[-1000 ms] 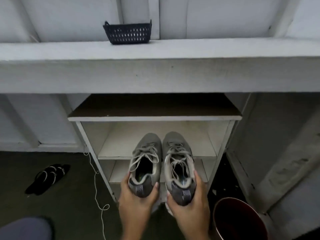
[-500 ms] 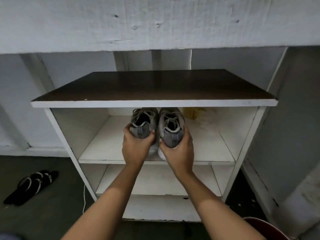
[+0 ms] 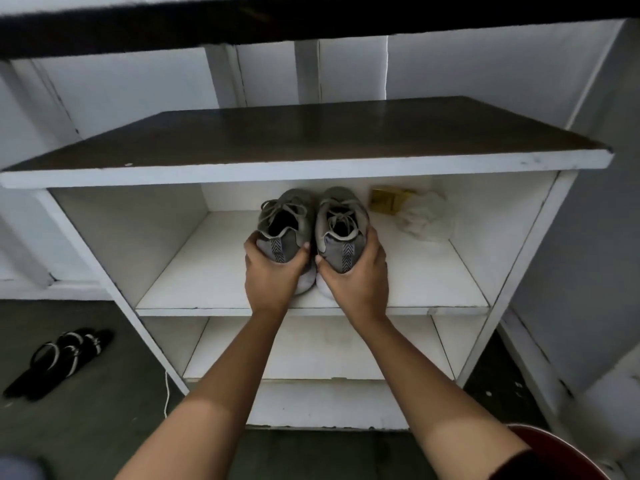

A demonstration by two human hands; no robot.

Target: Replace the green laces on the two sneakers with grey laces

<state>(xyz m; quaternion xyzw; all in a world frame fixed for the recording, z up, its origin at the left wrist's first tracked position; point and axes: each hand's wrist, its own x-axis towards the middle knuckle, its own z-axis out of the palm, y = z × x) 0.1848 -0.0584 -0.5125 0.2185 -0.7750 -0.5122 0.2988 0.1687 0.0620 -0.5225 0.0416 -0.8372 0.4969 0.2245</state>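
Sneakers on the white shelf

Sneakers side by side at frame center, heels toward the camera, grey laces showing. Left sneaker (image 3: pixel 282 230) gripped at the heel by left hand (image 3: pixel 273 277), fingers curled round it. Right sneaker (image 3: pixel 341 226) gripped the same way by right hand (image 3: pixel 358 280). Yellow box (image 3: pixel 386 199) and crumpled bag (image 3: pixel 426 216) further right on shelf (image 3: pixel 194 271). Black sandals (image 3: pixel 60 360) at lower left.

Left hand (image 3: pixel 273 271) gripping left sneaker (image 3: pixel 284 225), right hand (image 3: pixel 356 275) right sneaker (image 3: pixel 341 226), on shelf (image 3: pixel 214 271)
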